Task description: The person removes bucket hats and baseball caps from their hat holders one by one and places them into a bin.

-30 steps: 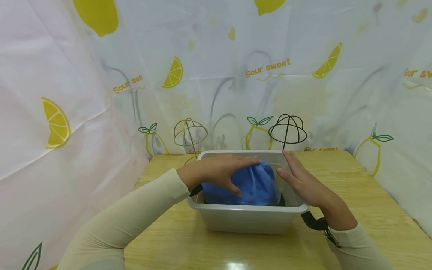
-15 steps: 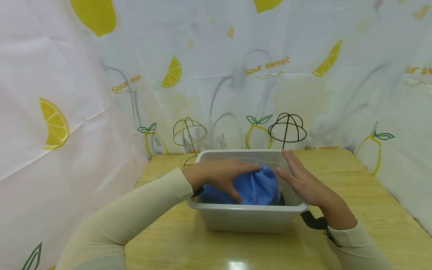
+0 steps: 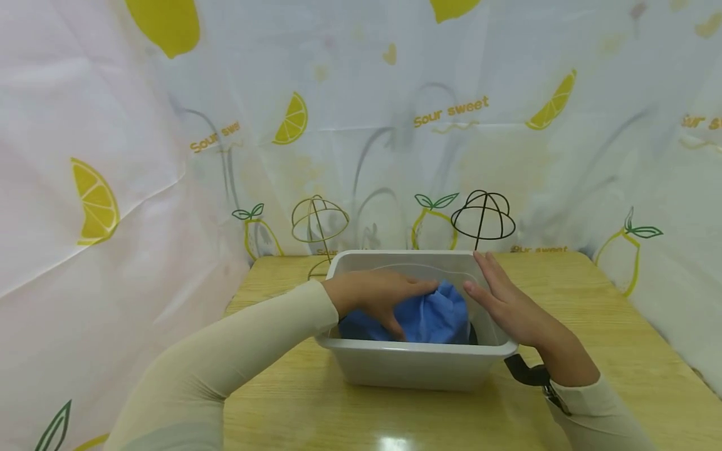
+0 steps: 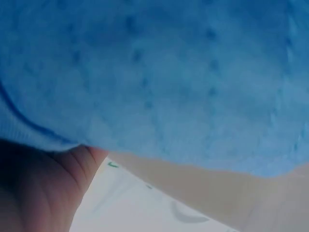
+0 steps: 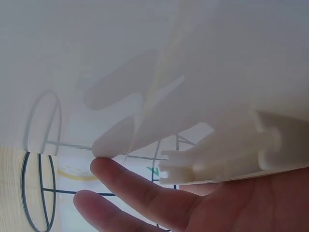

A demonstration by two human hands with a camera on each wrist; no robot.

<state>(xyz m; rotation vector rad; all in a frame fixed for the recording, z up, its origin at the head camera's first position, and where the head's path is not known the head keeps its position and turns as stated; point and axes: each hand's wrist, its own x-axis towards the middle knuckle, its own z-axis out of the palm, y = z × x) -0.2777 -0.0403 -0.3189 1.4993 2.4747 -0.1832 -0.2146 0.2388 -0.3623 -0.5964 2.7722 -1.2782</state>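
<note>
A crumpled blue cap [image 3: 431,316] lies partly inside a light grey plastic bin [image 3: 417,366]. My left hand [image 3: 383,297] reaches over the bin's left side and holds the cap, fingers on top and thumb toward the front. In the left wrist view, the stitched blue fabric of the cap [image 4: 169,87] fills most of the picture, with part of the hand [image 4: 48,188] below. My right hand [image 3: 510,307] rests along the bin's right rim, fingers extended. In the right wrist view, fingers [image 5: 145,193] touch the bin's wall [image 5: 217,63], which mirrors them.
Behind the bin stand a gold wire hat stand [image 3: 319,219] and a black wire hat stand [image 3: 482,216]. Something dark [image 3: 472,335] shows beside the cap in the bin. The wooden table [image 3: 564,294] is bordered by lemon-print cloth [image 3: 350,69].
My left hand has moved slightly right and down with the cap, deeper into the bin. The right hand has stayed at the rim.
</note>
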